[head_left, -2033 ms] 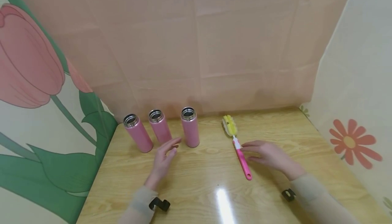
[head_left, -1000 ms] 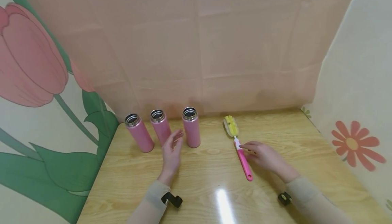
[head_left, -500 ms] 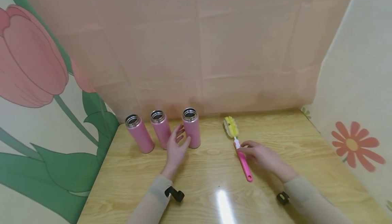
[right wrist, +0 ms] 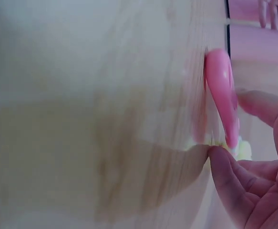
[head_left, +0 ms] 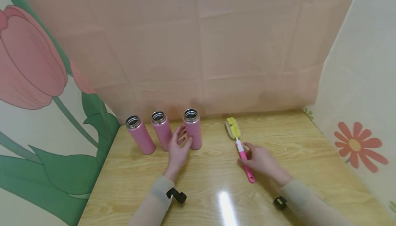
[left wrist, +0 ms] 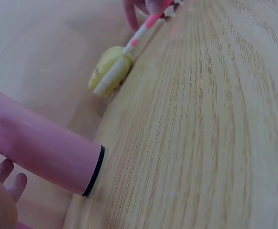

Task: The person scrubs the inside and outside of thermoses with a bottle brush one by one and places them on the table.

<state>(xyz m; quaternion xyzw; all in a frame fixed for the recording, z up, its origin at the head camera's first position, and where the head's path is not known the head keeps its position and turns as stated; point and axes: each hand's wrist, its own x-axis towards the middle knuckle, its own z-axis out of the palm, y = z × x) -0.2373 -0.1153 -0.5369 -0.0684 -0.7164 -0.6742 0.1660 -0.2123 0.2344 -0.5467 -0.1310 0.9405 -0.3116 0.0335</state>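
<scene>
Three pink, lidless vacuum bottles stand upright at the back left: a left one (head_left: 141, 136), a middle one (head_left: 162, 130) and a right one (head_left: 193, 130). My left hand (head_left: 177, 150) is at the right bottle, thumb by its front, spread fingers along its left side; in the left wrist view the fingers look loose, not closed round it. A sponge bottle brush (head_left: 247, 171) with a yellow head (head_left: 233, 128) and pink handle lies right of centre. My right hand (head_left: 261, 160) straddles the handle; in the right wrist view, finger and thumb are parted around the handle (right wrist: 220, 88).
The wooden table (head_left: 213, 178) ends at a pinkish cloth (head_left: 247, 47) hung behind. Printed wall panels with a tulip (head_left: 31, 54) and a red flower (head_left: 354, 143) flank it. Both wrists wear small black cameras.
My left hand has moved right and forward, from in front of the middle bottle to the right bottle. My right hand has shifted slightly, its thumb now crossing over the brush handle.
</scene>
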